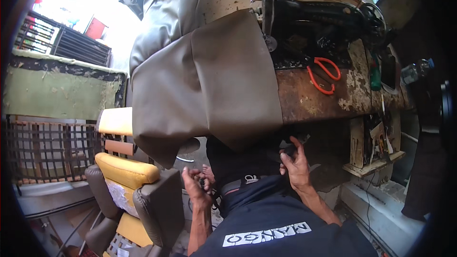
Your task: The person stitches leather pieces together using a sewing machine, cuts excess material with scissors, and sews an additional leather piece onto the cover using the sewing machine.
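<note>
Two hands work below the near tabletop (304,97) edge: left hand (196,183) pinches a small dark object, right hand (295,162) grips another under the draped grey fabric (204,81).

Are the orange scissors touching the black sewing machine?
Cannot tell. In the head view, the orange scissors lie right against the black sewing machine base, but no clear contact or gap shows.

Single head-worn fisheye view, looking steeply down from close above the lap; sewing machine table (309,100) ahead at top, forearms entering from lower edge, rim bowed
</note>
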Motion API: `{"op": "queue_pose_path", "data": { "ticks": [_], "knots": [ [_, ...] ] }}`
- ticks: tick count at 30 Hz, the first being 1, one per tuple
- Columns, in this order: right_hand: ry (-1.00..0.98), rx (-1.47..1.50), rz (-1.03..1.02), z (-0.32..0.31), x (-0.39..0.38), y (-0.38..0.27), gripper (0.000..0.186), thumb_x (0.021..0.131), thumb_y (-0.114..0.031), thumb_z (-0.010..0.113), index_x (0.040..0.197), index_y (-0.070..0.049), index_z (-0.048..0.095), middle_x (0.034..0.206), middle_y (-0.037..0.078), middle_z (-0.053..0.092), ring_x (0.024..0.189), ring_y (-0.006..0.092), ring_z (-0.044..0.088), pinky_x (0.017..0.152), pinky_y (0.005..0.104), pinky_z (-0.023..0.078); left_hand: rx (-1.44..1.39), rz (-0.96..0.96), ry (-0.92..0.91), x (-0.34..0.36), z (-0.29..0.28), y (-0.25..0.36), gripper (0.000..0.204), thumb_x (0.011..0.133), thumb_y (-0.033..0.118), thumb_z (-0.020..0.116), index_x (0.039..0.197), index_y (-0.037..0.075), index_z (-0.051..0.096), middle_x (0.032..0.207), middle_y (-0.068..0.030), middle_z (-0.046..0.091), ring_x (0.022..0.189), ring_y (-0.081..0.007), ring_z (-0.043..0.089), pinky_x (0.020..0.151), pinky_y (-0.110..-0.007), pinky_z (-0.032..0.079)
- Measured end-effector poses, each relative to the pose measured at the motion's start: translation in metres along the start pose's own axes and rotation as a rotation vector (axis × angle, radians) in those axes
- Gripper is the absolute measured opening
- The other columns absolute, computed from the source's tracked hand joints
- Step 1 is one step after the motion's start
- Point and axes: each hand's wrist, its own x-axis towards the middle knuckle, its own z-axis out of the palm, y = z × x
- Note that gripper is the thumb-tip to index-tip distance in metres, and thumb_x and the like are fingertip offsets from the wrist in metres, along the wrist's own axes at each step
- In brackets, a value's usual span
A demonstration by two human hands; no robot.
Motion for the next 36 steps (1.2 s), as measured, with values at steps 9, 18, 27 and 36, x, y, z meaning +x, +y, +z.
{"op": "queue_pose_path", "data": {
  "ticks": [9, 18, 27, 36],
  "knots": [
    [-0.363, -0.071, 0.279, 0.019, -0.010, 0.004, 0.057, 0.092, 0.002, 0.074, 0.140, -0.001, 0.043, 0.109, 0.015, 0.068, 0.084, 0.0155, 0.068, 0.069, 0.0281, 0.060, 0.230, -0.242, -0.208, -0.037, 0.051, -0.043, 0.046, 0.102, 0.058, 0.047, 0.080, 0.017, 0.049, 0.062, 0.0002, 0.046, 0.044, -0.0144, 0.041, 0.037, -0.029, 0.028],
    [-0.309, -0.828, -0.144, 0.028, -0.027, -0.015, 0.066, 0.091, -0.007, 0.078, 0.147, -0.007, 0.042, 0.089, 0.013, 0.070, 0.076, 0.0190, 0.068, 0.076, 0.0316, 0.055, 0.344, -0.025, -0.374, -0.038, 0.055, -0.046, 0.045, 0.107, 0.043, 0.049, 0.075, 0.011, 0.051, 0.058, -0.0026, 0.048, 0.040, -0.0132, 0.044, 0.034, -0.028, 0.034],
    [-0.358, -0.767, -0.216, 0.036, -0.020, 0.000, 0.068, 0.099, -0.008, 0.064, 0.158, -0.008, 0.029, 0.109, 0.021, 0.074, 0.101, 0.0315, 0.075, 0.088, 0.0381, 0.055, 0.241, -0.054, -0.311, -0.030, 0.051, -0.043, 0.040, 0.107, 0.038, 0.051, 0.076, 0.013, 0.050, 0.059, 0.0002, 0.047, 0.042, -0.0103, 0.041, 0.035, -0.026, 0.034],
    [-0.801, -0.934, -0.078, 0.063, -0.022, -0.022, 0.067, 0.095, -0.023, 0.066, 0.155, -0.004, 0.041, 0.116, 0.028, 0.069, 0.102, 0.0410, 0.071, 0.089, 0.0449, 0.054, 0.136, 0.129, -0.216, -0.022, 0.033, -0.039, 0.042, 0.108, 0.030, 0.051, 0.070, 0.012, 0.049, 0.059, 0.0005, 0.047, 0.050, -0.0094, 0.045, 0.050, -0.027, 0.041]
  ]
}}
